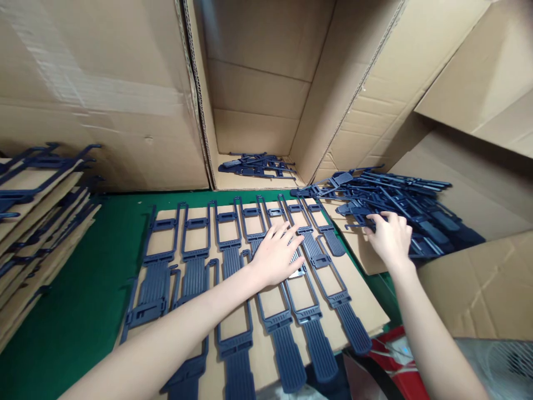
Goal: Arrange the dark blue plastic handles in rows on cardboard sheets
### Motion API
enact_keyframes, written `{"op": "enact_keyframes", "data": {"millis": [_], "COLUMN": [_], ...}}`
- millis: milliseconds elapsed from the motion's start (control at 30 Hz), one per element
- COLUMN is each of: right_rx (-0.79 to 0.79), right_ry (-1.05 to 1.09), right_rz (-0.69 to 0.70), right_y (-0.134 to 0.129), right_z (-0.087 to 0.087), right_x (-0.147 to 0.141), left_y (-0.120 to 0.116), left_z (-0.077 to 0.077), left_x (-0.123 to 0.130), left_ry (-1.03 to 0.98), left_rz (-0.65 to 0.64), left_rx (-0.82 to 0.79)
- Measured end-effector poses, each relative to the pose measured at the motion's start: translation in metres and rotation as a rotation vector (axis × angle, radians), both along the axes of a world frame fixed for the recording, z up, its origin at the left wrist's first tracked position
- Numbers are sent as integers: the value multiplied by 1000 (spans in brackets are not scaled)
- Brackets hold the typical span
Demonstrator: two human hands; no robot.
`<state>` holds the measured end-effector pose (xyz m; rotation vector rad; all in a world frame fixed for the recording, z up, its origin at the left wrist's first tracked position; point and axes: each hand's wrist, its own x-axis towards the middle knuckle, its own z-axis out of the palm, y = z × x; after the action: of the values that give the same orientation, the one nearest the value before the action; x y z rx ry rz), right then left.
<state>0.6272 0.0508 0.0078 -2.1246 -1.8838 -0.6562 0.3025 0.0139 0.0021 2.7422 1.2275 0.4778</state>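
Dark blue plastic pieces (285, 344), each with a rectangular open frame, small hooks and a ribbed paddle end, lie in two rows on a cardboard sheet (345, 333). My left hand (277, 255) lies spread over the middle of these rows, palm down, fingers apart, and covers parts of several pieces. At the right, my right hand (389, 236) is at the near left edge of a tangled pile of the same pieces (410, 203). Its thumb and fingers are curled together on a dark blue plastic piece (353, 225), whose hidden end I cannot make out.
A tall open carton (258, 130) stands behind the sheet, with a few blue pieces (258, 165) on its floor. Cardboard sheets layered with pieces (45, 222) are stacked at the left on the green table (83, 283). Large cartons (104, 94) wall the back and right.
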Motion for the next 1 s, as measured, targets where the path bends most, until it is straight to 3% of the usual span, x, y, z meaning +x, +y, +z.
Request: {"op": "enact_keyframes", "data": {"millis": [100, 233, 433, 533, 633, 767, 1000], "right_rx": [95, 110, 269, 423, 473, 386, 9], "right_ry": [21, 35, 127, 240, 421, 584, 503], "right_rz": [48, 159, 282, 312, 322, 415, 638], "right_y": [2, 1, -2, -11, -27, -47, -68], "right_z": [-5, 2, 37, 59, 76, 79, 44], "right_x": [0, -5, -30, -49, -67, -88, -125], "left_y": [0, 0, -1, 0, 0, -1, -1], "left_z": [0, 1, 1, 1, 1, 2, 5], "left_x": [0, 0, 0, 0, 0, 1, 3], "left_ry": [-10, -12, -8, -4, 4, 7, 12], "left_rz": [-2, 2, 6, 7, 8, 8, 23], "left_rx": [-1, 1, -5, -7, -13, 11, 82]}}
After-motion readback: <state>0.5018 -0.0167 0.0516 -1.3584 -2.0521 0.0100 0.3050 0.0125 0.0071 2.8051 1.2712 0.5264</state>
